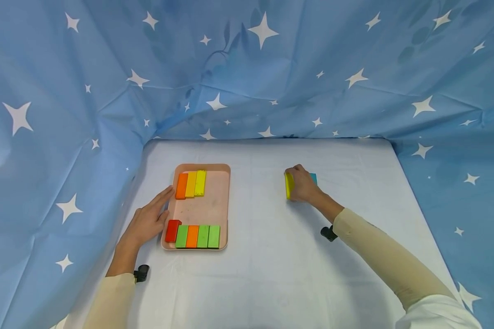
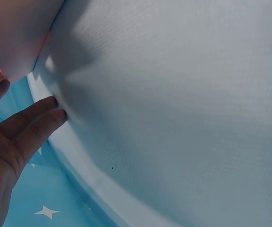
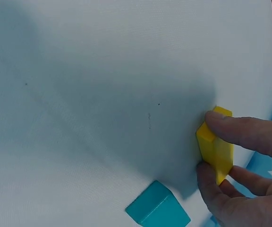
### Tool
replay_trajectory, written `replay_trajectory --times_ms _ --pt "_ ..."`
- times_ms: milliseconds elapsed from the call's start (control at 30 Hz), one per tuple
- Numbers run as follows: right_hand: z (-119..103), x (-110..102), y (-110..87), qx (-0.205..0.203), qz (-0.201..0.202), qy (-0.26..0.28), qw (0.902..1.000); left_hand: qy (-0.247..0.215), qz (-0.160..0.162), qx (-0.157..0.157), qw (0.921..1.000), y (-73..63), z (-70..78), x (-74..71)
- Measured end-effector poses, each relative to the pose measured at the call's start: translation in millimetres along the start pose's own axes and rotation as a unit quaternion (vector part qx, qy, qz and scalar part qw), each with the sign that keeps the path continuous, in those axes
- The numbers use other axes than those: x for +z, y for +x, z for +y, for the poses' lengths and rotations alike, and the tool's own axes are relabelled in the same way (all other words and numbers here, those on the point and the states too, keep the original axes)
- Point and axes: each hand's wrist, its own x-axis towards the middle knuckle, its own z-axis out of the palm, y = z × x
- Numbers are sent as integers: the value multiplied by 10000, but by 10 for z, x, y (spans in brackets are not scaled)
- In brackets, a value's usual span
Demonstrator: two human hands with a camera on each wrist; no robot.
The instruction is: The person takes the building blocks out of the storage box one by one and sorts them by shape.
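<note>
My right hand point(image 1: 303, 183) pinches a yellow block point(image 3: 216, 144) between thumb and fingers, close over the white cloth. Just beside that hand lies a teal block point(image 3: 158, 206), partly hidden behind it in the head view. On the left, my left hand point(image 1: 148, 221) rests with extended fingers along the left side of a pink tray point(image 1: 206, 210). In the tray's upper left stand an orange block point(image 1: 181, 186), an amber block point(image 1: 190, 184) and a yellow block point(image 1: 200, 183) side by side. Along its lower edge runs a row with a red block point(image 1: 173, 231) and several green and orange ones.
A white cloth point(image 1: 263, 265) covers the table, with rounded far corners. Blue star-patterned fabric point(image 1: 247, 91) rises behind it and hangs at both sides. Dark wrist cameras are worn on the left wrist point(image 1: 142, 273) and right wrist point(image 1: 329, 233).
</note>
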Motion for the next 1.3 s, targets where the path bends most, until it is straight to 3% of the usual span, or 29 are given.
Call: replay_trajectory --times_ms 233,567,1033,1300 --pt "-119 -44 28 75 -123 -19 9999 17 8 -80 10000 -48 -57 -35" --pt "-600 -127 107 -471 308 357 9978 -16 -26 -213 9998 -79 -90 -79" --pt "-1632 252 361 -1399 270 705 9873 -153 -47 -181 9997 -37 -89 -72" --pt "-2080 472 509 -1436 69 736 9869 -186 83 12 9998 11 -37 -2"
